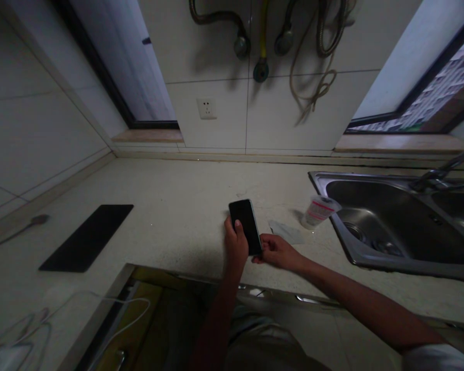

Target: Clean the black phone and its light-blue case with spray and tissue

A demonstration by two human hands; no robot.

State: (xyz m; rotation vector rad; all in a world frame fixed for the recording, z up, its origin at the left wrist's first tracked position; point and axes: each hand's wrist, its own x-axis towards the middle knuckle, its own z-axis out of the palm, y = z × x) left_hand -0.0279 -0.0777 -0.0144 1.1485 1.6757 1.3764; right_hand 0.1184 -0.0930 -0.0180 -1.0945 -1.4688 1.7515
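Observation:
A smartphone [244,222] with a dark screen is held upright-on above the counter, near its front edge. My left hand [235,243] wraps round the phone's left side, its thumb lying over the edge of the screen. At the phone's lower right corner is my right hand [275,251], fingers curled and pinching close against that corner. Whether the right fingers grip the phone itself or something small beside it is hidden. A thin greyish sheet [288,232] lies on the counter just beyond my right hand. Past it stands a clear plastic cup [319,211] with red print.
A steel sink [394,221] with a faucet [436,178] is set into the counter [178,196] on the right. On the left lie a black flat panel [88,237], a brush [38,220] and white cables [88,293]. Pipes and a socket [206,108] are on the wall.

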